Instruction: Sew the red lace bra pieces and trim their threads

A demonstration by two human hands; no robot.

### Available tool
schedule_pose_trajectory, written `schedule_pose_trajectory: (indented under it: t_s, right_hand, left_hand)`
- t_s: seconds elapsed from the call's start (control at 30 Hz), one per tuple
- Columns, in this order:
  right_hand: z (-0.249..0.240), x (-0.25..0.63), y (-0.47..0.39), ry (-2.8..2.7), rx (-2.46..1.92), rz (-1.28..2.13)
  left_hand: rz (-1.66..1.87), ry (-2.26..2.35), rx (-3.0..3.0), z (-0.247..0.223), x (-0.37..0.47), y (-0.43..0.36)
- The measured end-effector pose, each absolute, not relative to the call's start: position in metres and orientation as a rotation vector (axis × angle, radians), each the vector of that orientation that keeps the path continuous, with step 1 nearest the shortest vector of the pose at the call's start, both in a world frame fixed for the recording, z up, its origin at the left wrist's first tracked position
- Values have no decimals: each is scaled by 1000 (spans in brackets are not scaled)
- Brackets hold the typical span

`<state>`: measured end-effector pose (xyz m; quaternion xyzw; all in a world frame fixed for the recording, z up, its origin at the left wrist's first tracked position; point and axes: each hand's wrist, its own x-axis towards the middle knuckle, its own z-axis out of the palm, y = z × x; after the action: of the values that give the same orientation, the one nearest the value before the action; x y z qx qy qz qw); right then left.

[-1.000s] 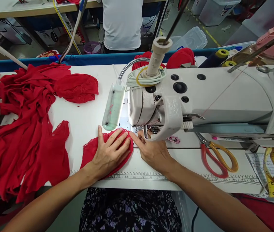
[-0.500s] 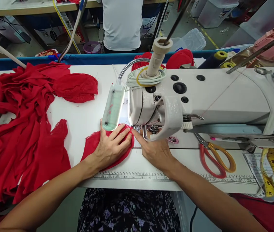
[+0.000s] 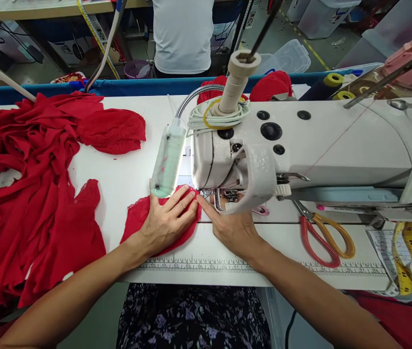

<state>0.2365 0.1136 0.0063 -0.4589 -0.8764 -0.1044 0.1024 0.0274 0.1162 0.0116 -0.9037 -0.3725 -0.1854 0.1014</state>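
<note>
Left hand (image 3: pixel 164 218) and right hand (image 3: pixel 235 231) at the sewing machine (image 3: pixel 329 140). The left hand lies palm down with its fingers extended and slightly separated, pressing a red fabric piece (image 3: pixel 136 218) flat rather than pinching it. The right index finger reaches the fabric's right edge; whether that hand's thumb and other fingers are closed on anything cannot be told (the machine head hides them). The fabric piece, rounded at the right, rests on the white table (image 3: pixel 118 169) just before the needle area, its far edge close to the presser parts. Above the left fingertips hangs a translucent lamp (image 3: pixel 168 162) on a flexible metal neck. A printed ruler scale (image 3: pixel 227 266) runs along the near table edge. To the right of the right hand lie a pink clip (image 3: pixel 262 211), scissors (image 3: pixel 325 237) with one red and one orange handle, and a yellow tape measure (image 3: pixel 404 264). A heap of red fabric (image 3: pixel 35 194) occupies the left. Beyond the table, a person in a white shirt (image 3: pixel 183 36) is partly visible.
</note>
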Motion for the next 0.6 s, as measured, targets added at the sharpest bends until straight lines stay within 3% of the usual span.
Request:
schedule_pose_trajectory:
  t_s: [0.6]
  right_hand:
    - [5, 236, 113, -2575, -1353, -311]
  left_hand:
    - [-426, -1129, -2768, 8, 24, 119]
